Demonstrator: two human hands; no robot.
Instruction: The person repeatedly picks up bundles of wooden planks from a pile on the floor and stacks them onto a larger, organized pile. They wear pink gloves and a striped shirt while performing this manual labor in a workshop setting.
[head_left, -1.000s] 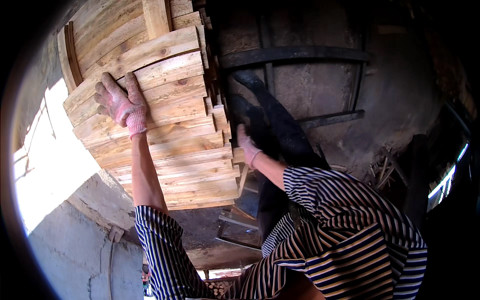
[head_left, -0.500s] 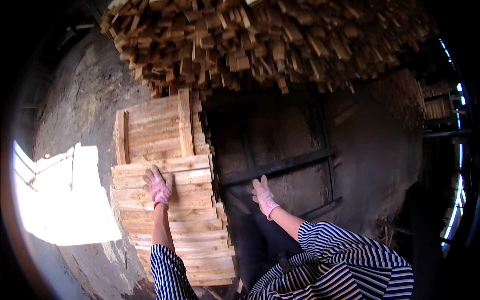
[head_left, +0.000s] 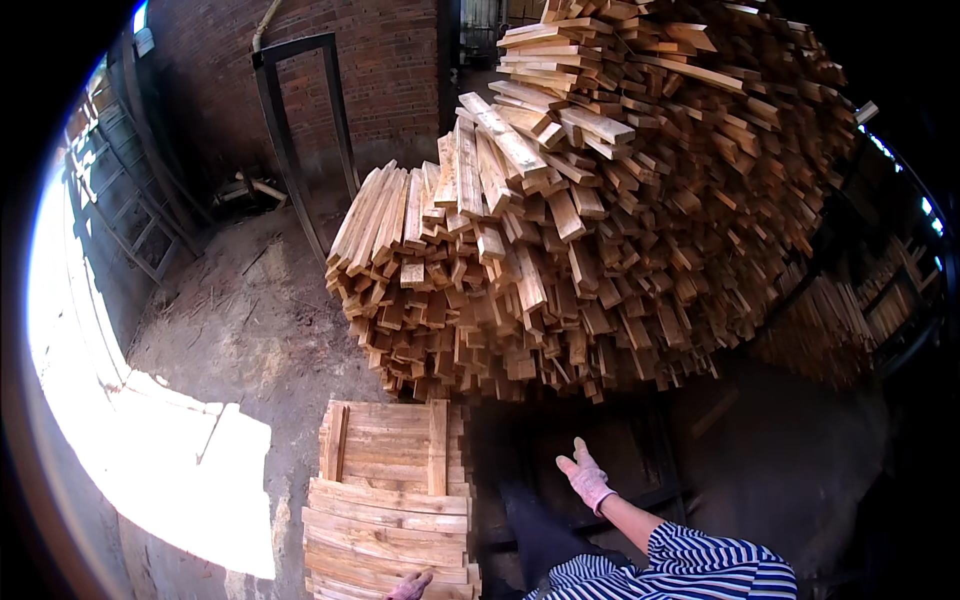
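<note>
Our left hand [head_left: 409,587] is at the lower edge, over the board stack [head_left: 385,528], and so cut off that we cannot tell whether it is open or closed. We hold our right hand [head_left: 588,481] open, thumb apart, above the dark floor [head_left: 765,470] right of the stack, whose far end, bearing two battens [head_left: 438,450], lies near the big woodpile [head_left: 560,235].

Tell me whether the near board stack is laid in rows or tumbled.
In rows: on the near board stack, boards lie side by side, with two strips across the far end.
</note>
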